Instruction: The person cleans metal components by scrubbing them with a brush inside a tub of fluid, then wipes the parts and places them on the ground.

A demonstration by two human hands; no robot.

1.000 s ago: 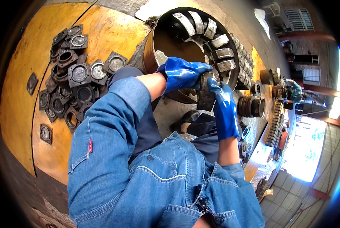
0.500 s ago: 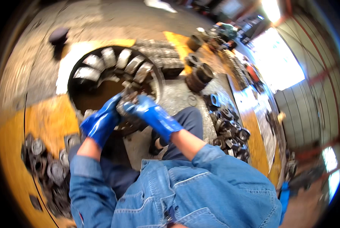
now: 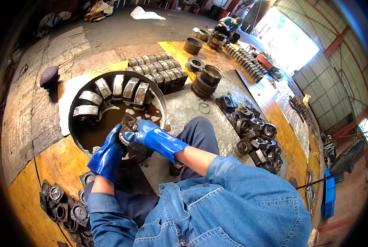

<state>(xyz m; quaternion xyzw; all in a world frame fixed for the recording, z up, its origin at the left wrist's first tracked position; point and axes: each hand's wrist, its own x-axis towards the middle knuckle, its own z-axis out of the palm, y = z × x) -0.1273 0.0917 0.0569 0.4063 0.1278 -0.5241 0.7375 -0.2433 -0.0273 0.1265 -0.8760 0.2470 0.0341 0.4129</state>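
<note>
My left hand [image 3: 111, 150] and my right hand [image 3: 153, 135], both in long blue rubber gloves, grip a dark, dirty square-edged metal part [image 3: 129, 122] between them. It is tilted, and the fingers cover much of it. The part hangs over the near side of a wide round tub [image 3: 162, 105] holding murky brown liquid. Inside the tub's far side, several silvery metal blocks [image 3: 118, 85] stand in a curved row. Pale scraps [image 3: 130, 111] lie around the liquid near the blocks.
Greasy metal housings [image 3: 79, 213] lie at lower left; more [image 3: 258, 131] lie at right. Beyond the tub stand rows of stacked blocks [image 3: 167, 76], with stacked metal rings [image 3: 204, 84] beside them. A dark round-topped object [image 3: 49, 77] stands at left. Another person [image 3: 229, 28] crouches far off.
The view has swung and sharpened, so the surroundings have shifted in it. Both hands still grip the metal part over the tub, with more of its upper edge showing now.
</note>
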